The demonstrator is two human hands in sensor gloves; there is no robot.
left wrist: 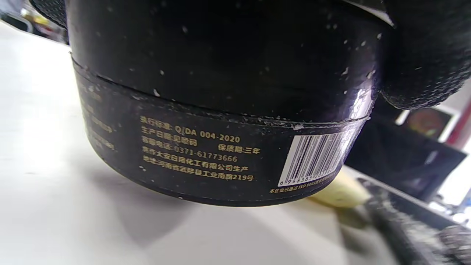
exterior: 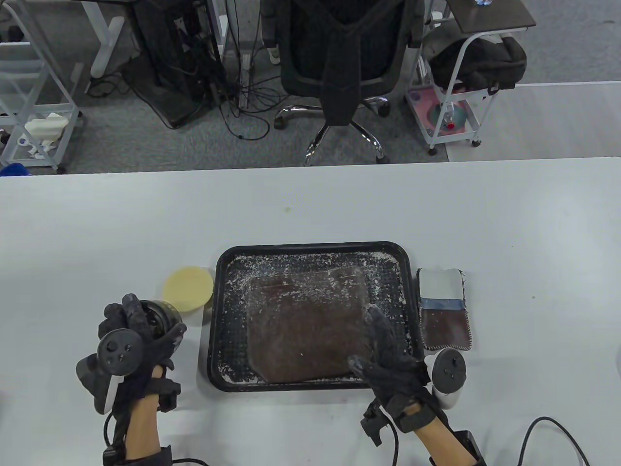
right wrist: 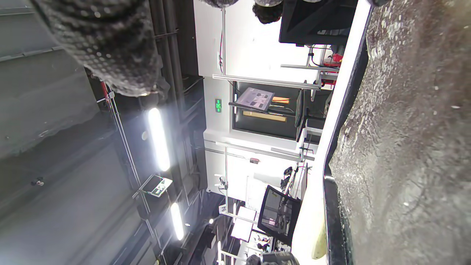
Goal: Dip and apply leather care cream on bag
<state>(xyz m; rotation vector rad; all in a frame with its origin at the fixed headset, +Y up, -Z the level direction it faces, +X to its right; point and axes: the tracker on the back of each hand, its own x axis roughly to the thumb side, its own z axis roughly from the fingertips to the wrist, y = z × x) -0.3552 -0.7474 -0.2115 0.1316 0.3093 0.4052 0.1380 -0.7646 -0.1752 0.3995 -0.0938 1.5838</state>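
White table (exterior: 310, 204); crumb-dusted tray (exterior: 220, 340); brown bag (exterior: 305, 325)

Brown leather bag (exterior: 305, 325): lies flat in a black tray (exterior: 310, 248) on the counter, surface dull and flecked with white residue, the tray bed likewise speckled. Cream jar (left wrist: 220, 110): black, round, gold print and a barcode on its side wall, white specks on it; stands just left of the tray. Pale yellow round sponge (exterior: 188, 287): lies just behind the jar.

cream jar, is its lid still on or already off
Lid on, it seems: in the left wrist view the black jar shows a lid seam around its side, gripped by the left hand. The top itself stays hidden.
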